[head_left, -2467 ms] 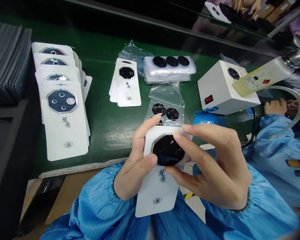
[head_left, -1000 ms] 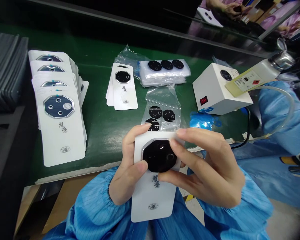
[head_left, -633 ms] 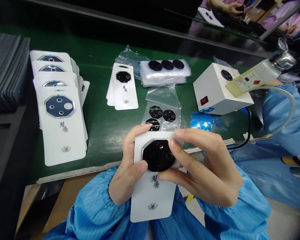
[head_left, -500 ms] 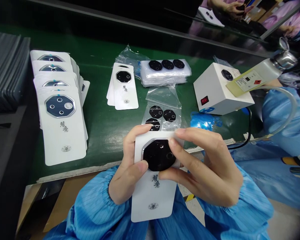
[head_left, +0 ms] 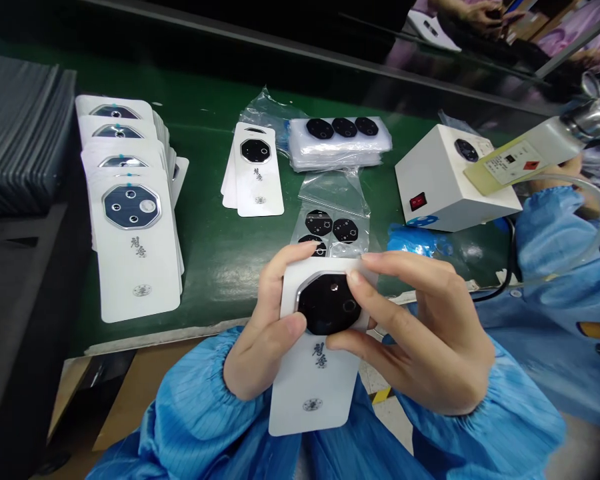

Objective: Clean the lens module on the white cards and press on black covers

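Note:
My left hand [head_left: 269, 323] is closed on a white phone back cover [head_left: 313, 383], its thumb at the left rim of the octagonal camera area. Over that area sits a black octagonal lens plate [head_left: 327, 307]. My right hand [head_left: 425, 333] pinches the plate, one finger at its upper right edge and the thumb at its lower edge. Another right fingertip touches the cover's top corner. Whether the plate lies fully flat in its silver rim, I cannot tell. Just beyond the cover, several black lens plates lie in a clear plastic bag [head_left: 350, 200].
Stacked white covers [head_left: 140, 273] with blue-grey octagons stand left, beside dark grey trays [head_left: 23, 133]. Further back are covers with black plates [head_left: 260, 180] and a pile of clear bags [head_left: 337, 143]. At right are a white box [head_left: 430, 180], a liquid bottle [head_left: 525, 153] and a co-worker's blue sleeve [head_left: 555, 220].
The whole view has shifted slightly, so things appear further right. Both hands keep the same hold on the cover and lens plate.

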Demonstrator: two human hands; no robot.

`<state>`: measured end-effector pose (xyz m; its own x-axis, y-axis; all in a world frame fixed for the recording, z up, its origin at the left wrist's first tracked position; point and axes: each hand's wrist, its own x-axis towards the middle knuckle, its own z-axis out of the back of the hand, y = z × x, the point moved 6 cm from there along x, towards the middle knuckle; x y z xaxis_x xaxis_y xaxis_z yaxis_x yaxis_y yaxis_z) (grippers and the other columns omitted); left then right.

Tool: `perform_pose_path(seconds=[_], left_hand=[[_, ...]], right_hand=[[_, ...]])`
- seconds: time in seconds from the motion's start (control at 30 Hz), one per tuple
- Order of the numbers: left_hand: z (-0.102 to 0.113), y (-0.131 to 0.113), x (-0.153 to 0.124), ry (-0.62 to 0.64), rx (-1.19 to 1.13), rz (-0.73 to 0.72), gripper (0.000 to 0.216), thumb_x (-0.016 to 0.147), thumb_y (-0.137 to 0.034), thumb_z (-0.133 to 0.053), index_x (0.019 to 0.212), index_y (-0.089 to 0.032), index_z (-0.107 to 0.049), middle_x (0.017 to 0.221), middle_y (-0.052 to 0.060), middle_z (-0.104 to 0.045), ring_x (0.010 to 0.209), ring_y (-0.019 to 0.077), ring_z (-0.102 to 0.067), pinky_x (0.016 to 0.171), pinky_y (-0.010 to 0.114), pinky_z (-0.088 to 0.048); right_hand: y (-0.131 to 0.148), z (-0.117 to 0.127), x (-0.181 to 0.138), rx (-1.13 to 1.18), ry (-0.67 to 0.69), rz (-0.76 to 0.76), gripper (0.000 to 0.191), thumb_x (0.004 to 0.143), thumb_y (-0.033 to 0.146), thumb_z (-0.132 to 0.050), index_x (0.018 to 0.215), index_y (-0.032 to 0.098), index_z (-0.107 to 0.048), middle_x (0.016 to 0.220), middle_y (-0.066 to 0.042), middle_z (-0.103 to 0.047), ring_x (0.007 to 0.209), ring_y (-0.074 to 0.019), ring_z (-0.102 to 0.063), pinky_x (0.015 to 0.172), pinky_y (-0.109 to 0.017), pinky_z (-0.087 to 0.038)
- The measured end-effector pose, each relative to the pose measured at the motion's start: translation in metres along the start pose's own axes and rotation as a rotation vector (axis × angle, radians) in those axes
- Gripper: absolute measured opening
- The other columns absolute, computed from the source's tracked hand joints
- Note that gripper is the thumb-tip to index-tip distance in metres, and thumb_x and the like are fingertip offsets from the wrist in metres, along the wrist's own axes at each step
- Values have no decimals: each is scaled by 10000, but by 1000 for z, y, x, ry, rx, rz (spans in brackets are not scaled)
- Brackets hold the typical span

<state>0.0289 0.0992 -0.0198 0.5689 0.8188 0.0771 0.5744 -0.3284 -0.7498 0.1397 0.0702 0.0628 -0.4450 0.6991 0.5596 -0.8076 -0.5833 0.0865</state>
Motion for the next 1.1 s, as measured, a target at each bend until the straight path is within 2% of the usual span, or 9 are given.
perform_pose_path(seconds=[0.1,0.23,0.37,0.5,0.67,0.8,1.0,1.1], left_hand=[[3,0,1,-9,67,-32,425,904,-244,-453,1263,-468,-416,1130,-63,-621,914,177,-637,714,298,-520],[7,1,1,-29,177,-46,451,897,-254,-465,1284,-477,-400,1228,-85,-568,1029,186,-576,857,336,-476],[6,0,2,-11,185,-70,465,905,-229,-441,1304,-459,-382,1222,-94,-574,1036,163,-567,900,312,-453],[7,-3,1,-51,232,-116,475,902,-192,-443,1327,-396,-388,1233,-72,-576,1076,157,-555,946,285,-426],[5,-4,1,-11,211,-110,500,907,-198,-446,1361,-376,-338,1202,-55,-592,1003,138,-593,855,252,-481],[5,-6,1,-13,255,-129,505,903,-222,-455,1369,-371,-331,1232,-51,-572,1064,166,-575,931,306,-457],[4,-9,2,1,323,-159,515,891,-238,-448,1370,-379,-321,1337,-32,-507,1180,249,-526,1034,451,-393],[3,-10,3,2,305,-139,503,891,-260,-453,1360,-392,-330,1350,-30,-498,1201,267,-518,1030,454,-405]], right_hand=[[1,1,-1,-5,-20,-1,341,785,331,-689,1009,83,-618,1055,-160,-618,998,-261,-602,776,-427,-560],[2,2,0,3,-47,-18,357,748,301,-727,984,53,-627,1039,-165,-619,997,-256,-597,792,-412,-556],[2,1,1,3,-43,-17,332,766,286,-710,985,50,-633,1034,-162,-619,998,-252,-597,795,-407,-555],[1,1,2,-8,-32,-6,324,787,295,-687,984,43,-635,1036,-167,-615,991,-254,-597,788,-407,-553],[1,1,3,-3,-20,-14,339,766,305,-704,983,53,-639,1033,-159,-617,980,-254,-597,773,-400,-552],[0,3,4,26,-37,-27,382,740,302,-726,984,22,-636,1037,-169,-609,989,-250,-587,798,-393,-538],[2,6,8,7,-10,-20,350,752,280,-718,986,32,-640,1047,-157,-609,1002,-239,-587,827,-380,-524],[3,6,9,1,1,-22,340,757,295,-713,981,48,-648,1038,-146,-610,993,-238,-590,825,-384,-525]])
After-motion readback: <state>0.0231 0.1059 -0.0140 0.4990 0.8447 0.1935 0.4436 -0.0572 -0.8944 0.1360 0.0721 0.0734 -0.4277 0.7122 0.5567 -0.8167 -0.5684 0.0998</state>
